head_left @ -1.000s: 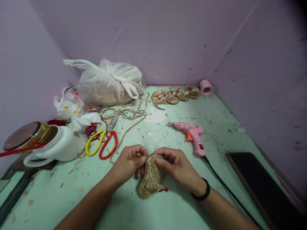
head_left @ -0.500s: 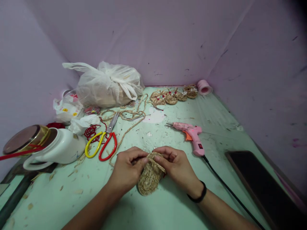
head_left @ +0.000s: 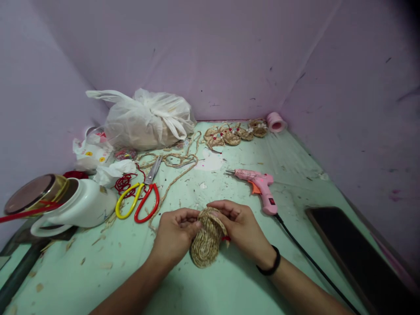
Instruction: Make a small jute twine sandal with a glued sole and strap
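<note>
A small woven straw slipper (head_left: 206,247), coiled from braided cord, is held between my two hands, its rounded end pointing toward me. My left hand (head_left: 175,232) pinches its upper left edge between thumb and fingers. On the other side my right hand (head_left: 241,227), with a black band on the wrist, grips the upper right part, thumb on top. A bit of red yarn (head_left: 226,239) shows under the right hand. To the right lies a pink glue gun (head_left: 257,181), nozzle pointing left. Scissors (head_left: 144,199) with one yellow and one red handle rest beyond my left hand.
Loose braided cord (head_left: 173,181) trails behind the scissors. A white mug (head_left: 93,203) lies tipped at left, near a tied plastic bag (head_left: 147,120). Several beaded straw pieces (head_left: 232,136) and a pink spool (head_left: 276,122) sit at the back. A phone (head_left: 354,258) lies at right.
The slipper has turned slightly, showing more of its coiled face and red yarn at the right. My left hand has shifted a little down its edge; the right keeps its grip.
</note>
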`<state>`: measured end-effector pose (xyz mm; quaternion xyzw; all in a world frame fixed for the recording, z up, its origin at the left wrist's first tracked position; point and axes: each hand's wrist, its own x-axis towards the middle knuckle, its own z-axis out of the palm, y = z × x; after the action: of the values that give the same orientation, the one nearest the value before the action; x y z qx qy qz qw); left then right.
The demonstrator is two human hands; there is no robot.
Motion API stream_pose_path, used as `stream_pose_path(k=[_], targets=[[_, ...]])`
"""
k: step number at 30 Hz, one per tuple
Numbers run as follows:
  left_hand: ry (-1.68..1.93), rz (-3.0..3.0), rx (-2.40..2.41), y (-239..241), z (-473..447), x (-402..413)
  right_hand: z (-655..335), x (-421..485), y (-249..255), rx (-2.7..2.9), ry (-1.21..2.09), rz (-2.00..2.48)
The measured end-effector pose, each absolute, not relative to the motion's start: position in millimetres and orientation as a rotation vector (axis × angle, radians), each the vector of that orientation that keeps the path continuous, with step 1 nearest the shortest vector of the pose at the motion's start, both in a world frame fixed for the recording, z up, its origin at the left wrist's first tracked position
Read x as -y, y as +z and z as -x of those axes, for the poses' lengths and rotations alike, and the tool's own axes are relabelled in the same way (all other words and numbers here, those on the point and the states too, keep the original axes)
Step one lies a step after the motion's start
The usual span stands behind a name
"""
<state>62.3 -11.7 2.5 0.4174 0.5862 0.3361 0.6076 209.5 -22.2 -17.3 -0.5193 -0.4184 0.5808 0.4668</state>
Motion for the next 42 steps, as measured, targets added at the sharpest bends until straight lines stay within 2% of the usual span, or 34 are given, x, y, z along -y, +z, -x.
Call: stream_pose_path(k=[6,9,13,30,36,42], targets=[[0.965,-0.868,-1.423,-1.2,-54.2,4.9,-238.5,15.1,2.4,1.306,1.22,1.314],[0.98,-0.859,-1.419,-3.0,-53.7,3.6,-243.3,15.8,2.0,1.617,0.988,1.381],[0.983,-0.852,-1.417,-3.6,-55.4,3.4,-238.9,18.9,-4.8,1.743,0.772,1.328],[1.016,-0.829,-1.307,-6.8,-56.5,4.1,-230.0,20.1,-19.9,1.735,0.494,1.165],[0.999,-0.858,-1.332,-5.3,-58.2,5.5,-228.3,19.2,-28.9,1.705,0.489,1.232],[1.003,-0.967,-1.387,-16.2,-61.0,0.4,-224.2,17.4,-32.6,1.736,0.656,1.399]])
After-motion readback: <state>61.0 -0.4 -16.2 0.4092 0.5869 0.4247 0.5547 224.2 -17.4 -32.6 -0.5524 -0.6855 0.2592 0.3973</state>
